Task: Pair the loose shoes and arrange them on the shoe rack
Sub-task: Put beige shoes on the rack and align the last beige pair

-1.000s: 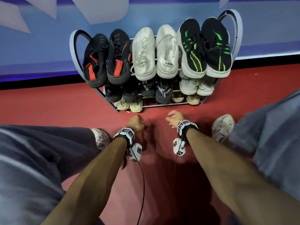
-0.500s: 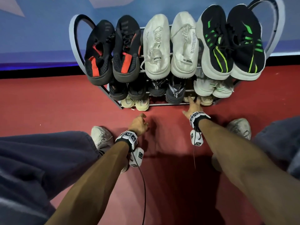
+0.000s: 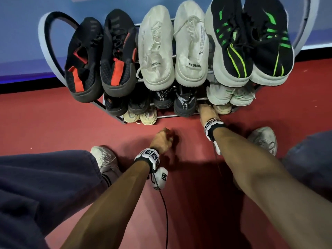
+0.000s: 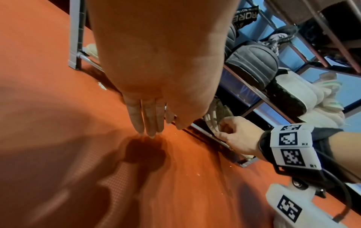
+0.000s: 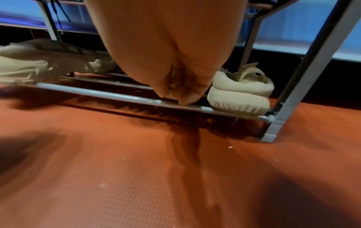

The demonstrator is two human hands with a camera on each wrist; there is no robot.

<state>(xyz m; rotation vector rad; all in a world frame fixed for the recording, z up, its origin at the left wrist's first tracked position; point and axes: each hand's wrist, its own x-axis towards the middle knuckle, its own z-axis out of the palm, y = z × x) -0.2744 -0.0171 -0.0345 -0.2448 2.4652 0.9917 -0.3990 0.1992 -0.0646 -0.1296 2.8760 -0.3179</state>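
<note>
Your right hand (image 3: 208, 114) reaches into the shoe rack's (image 3: 45, 42) bottom tier, fingers curled beside a beige shoe (image 5: 240, 95); whether it grips anything isn't clear. Your left hand (image 3: 161, 141) hangs over the red floor (image 3: 53, 123), fingers straight, holding nothing.

The right hand (image 5: 175, 64) hangs with curled fingers (image 5: 187, 95) over the front rail (image 5: 97, 92) of the shoe rack (image 5: 308, 74), seemingly empty. Just right of it, a beige shoe (image 5: 240, 95) sits on the bottom tier; another beige shoe (image 5: 39, 64) lies left. Red floor (image 5: 136, 169) below.
</note>
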